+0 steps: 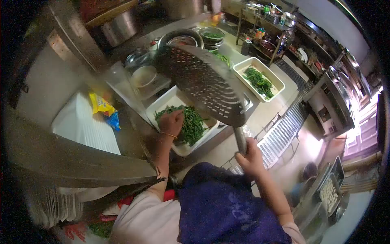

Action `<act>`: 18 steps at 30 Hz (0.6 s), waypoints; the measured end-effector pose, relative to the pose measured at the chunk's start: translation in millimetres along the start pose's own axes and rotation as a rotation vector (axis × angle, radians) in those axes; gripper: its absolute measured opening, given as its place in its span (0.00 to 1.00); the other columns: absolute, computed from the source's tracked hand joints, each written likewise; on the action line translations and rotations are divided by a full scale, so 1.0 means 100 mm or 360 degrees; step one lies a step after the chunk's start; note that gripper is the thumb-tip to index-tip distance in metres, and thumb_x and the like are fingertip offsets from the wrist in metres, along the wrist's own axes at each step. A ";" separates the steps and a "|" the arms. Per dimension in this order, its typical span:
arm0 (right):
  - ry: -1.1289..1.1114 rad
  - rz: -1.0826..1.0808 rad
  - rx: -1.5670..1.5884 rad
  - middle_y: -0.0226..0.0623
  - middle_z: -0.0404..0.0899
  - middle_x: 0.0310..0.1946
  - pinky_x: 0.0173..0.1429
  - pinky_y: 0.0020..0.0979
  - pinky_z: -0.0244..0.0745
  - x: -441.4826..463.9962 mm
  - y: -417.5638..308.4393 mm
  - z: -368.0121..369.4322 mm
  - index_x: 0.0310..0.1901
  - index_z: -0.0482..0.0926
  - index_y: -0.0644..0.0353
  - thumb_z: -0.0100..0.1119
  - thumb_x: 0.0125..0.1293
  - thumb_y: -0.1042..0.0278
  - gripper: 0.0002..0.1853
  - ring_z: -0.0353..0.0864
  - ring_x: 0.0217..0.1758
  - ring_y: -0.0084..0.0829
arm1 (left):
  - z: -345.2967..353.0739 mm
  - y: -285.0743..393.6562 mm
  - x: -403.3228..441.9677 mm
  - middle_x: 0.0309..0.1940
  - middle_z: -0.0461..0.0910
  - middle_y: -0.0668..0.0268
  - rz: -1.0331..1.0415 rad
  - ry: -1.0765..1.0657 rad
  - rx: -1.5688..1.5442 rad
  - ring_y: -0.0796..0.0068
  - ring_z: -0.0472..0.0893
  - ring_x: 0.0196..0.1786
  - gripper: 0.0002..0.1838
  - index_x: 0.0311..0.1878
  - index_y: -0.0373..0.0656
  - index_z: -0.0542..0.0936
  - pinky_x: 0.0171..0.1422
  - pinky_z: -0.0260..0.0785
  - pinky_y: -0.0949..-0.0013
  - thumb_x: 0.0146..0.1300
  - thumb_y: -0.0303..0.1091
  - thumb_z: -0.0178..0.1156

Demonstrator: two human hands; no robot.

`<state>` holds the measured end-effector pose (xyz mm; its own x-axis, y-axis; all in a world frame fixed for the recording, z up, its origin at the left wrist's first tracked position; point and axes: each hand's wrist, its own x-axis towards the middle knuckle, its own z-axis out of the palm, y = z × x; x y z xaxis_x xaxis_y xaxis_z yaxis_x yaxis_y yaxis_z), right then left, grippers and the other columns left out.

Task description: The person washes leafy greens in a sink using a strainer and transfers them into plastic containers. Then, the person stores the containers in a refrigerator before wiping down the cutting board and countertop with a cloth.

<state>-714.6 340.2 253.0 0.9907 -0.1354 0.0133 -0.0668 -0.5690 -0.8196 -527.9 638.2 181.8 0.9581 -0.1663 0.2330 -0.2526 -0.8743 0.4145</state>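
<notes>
My right hand [251, 159] is closed round the handle of a large perforated metal skimmer [203, 85], which is raised at a tilt over the counter. My left hand [172, 122], with a thin band at the wrist, is curled down into a heap of long green vegetables [191, 126]. Its fingertips are partly hidden among the stems. The greens lie in a white rectangular tray [183, 151] in front of me. Part of the skimmer's head passes above the tray's far side.
Another white tray [280, 83] with greens stands to the right. Behind the skimmer are a metal basin [178, 34] and stacked bowls [212, 34]. A metal post and ledge [97, 168] run close on my left. A slatted floor grate [280, 140] lies to the right.
</notes>
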 end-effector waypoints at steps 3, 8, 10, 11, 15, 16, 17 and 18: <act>0.0229 0.0064 -0.0037 0.46 0.73 0.26 0.37 0.40 0.71 -0.44 0.53 -0.24 0.49 0.67 0.59 0.61 0.49 0.67 0.24 0.75 0.29 0.43 | 0.14 -0.28 -0.18 0.44 0.78 0.57 0.0039 0.0591 -0.0345 0.61 0.79 0.47 0.13 0.48 0.41 0.79 0.51 0.72 0.60 0.59 0.30 0.58; 0.0612 0.0453 -0.0363 0.37 0.71 0.32 0.43 0.32 0.69 -1.72 0.90 -0.73 0.44 0.69 0.63 0.60 0.47 0.73 0.20 0.72 0.36 0.32 | 0.22 0.22 -0.27 0.47 0.74 0.59 -0.0197 0.0587 -0.0763 0.67 0.78 0.42 0.16 0.50 0.42 0.78 0.45 0.72 0.69 0.58 0.21 0.55; 0.0809 0.0617 -0.0249 0.38 0.73 0.34 0.46 0.30 0.70 -2.14 0.74 -0.75 0.45 0.69 0.64 0.59 0.46 0.75 0.21 0.73 0.37 0.33 | 0.17 0.73 -0.20 0.49 0.73 0.59 -0.0066 0.0395 -0.0749 0.68 0.77 0.43 0.16 0.51 0.42 0.77 0.43 0.72 0.69 0.59 0.22 0.55; 0.0865 0.0733 -0.0148 0.38 0.73 0.35 0.47 0.30 0.70 -2.37 0.71 -0.75 0.45 0.69 0.64 0.59 0.46 0.76 0.21 0.73 0.38 0.33 | 0.23 0.99 -0.14 0.47 0.74 0.57 0.0087 0.0448 -0.0754 0.65 0.77 0.46 0.17 0.51 0.41 0.77 0.46 0.72 0.65 0.57 0.24 0.57; 0.1411 0.1308 0.0721 0.37 0.75 0.40 0.52 0.29 0.69 -3.55 0.91 -0.28 0.47 0.72 0.63 0.60 0.46 0.77 0.22 0.75 0.43 0.32 | 0.79 2.14 -0.13 0.47 0.78 0.57 0.0816 0.0281 -0.0820 0.56 0.75 0.53 0.19 0.48 0.43 0.78 0.62 0.62 0.57 0.50 0.30 0.61; 0.1523 0.1395 0.0841 0.37 0.75 0.39 0.50 0.29 0.69 -3.75 0.91 -0.19 0.47 0.72 0.63 0.60 0.47 0.76 0.21 0.74 0.41 0.32 | 0.89 2.37 -0.18 0.48 0.78 0.58 0.0903 0.0053 -0.0867 0.57 0.74 0.54 0.18 0.47 0.44 0.79 0.63 0.61 0.57 0.50 0.31 0.61; 0.1644 0.1489 0.0924 0.36 0.75 0.38 0.49 0.29 0.69 -3.94 0.87 -0.11 0.46 0.72 0.62 0.59 0.47 0.76 0.20 0.74 0.40 0.31 | 1.00 2.56 -0.24 0.48 0.79 0.59 0.0986 -0.0169 -0.0898 0.58 0.74 0.54 0.17 0.46 0.45 0.79 0.63 0.60 0.57 0.50 0.32 0.61; 0.1764 0.1580 0.0998 0.36 0.75 0.37 0.48 0.29 0.69 -4.11 0.82 -0.04 0.45 0.72 0.62 0.59 0.48 0.75 0.19 0.74 0.39 0.31 | 1.15 2.74 -0.36 0.48 0.79 0.59 0.1098 -0.0231 -0.0851 0.59 0.75 0.53 0.18 0.47 0.44 0.79 0.62 0.61 0.58 0.49 0.32 0.62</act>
<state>-1127.8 346.2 182.6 0.0011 -0.8774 -0.4797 -0.2646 0.4623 -0.8463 -616.3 351.7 185.5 0.5674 -0.6659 0.4844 -0.7752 -0.2336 0.5869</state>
